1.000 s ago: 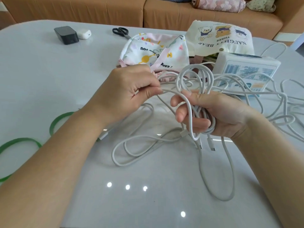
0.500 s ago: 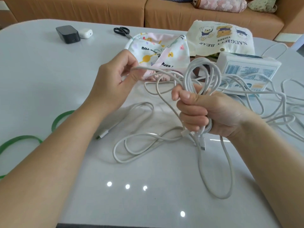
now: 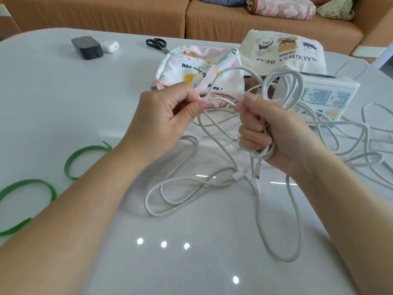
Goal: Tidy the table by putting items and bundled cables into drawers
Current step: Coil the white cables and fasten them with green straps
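My right hand (image 3: 274,133) grips a coil of white cable (image 3: 282,86) whose loops stand up above the fist, with plug ends (image 3: 256,177) dangling below it. My left hand (image 3: 168,116) pinches a strand of the same cable between thumb and fingers, just left of the right hand. That strand arcs up over the printed pouch and back to the coil. More slack cable (image 3: 182,188) lies in loops on the white table (image 3: 53,107) below both hands.
Behind the hands lie a printed fabric pouch (image 3: 191,67), a bear-print bag (image 3: 285,52) and a white box (image 3: 327,96). Black scissors (image 3: 156,43), a black charger (image 3: 87,47) and a white earbud case (image 3: 109,46) sit far left. Green bands (image 3: 85,152) lie at left. More white cables (image 3: 372,128) at right.
My left hand has come down and toward my right hand with the strand, adding a loop. The right hand keeps its grip on the coil.
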Available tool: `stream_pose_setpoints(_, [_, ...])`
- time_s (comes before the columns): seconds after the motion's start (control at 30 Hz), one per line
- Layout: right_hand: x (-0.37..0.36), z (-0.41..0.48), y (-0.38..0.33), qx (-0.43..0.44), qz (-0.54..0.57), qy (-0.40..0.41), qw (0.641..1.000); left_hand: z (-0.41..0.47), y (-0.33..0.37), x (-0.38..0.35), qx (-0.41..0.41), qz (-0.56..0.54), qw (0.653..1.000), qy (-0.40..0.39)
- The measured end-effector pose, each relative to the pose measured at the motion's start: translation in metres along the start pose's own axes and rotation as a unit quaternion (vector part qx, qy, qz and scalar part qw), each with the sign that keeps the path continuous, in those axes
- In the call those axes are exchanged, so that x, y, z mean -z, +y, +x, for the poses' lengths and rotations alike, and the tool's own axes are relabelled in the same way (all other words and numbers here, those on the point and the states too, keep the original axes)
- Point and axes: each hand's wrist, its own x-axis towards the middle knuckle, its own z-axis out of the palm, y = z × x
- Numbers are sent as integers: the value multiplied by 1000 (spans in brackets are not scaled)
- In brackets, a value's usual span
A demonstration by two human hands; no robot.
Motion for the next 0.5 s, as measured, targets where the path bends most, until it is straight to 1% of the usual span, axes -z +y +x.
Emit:
stream_pose_setpoints(0.1, [0,1,1,-6,-11,25,1000,-2,3,-3,-27,5,999,-38])
stream_pose_setpoints(0.23, [-4,3,3,-12,-30,18,999,-5,7,-10,-46,20,994,-102])
stream_pose_setpoints(0.33, [-8,3,5,2,-43,18,999,-6,10,-12,-57,17,992,-114])
stream_pose_setpoints(0.4, [-10,3,4,15,-25,15,999,-7,11,-11,-59,17,991,-121])
stream_pose_setpoints(0.5, [-8,3,-1,43,45,36,997,-7,7,-7,-57,51,987,-139])
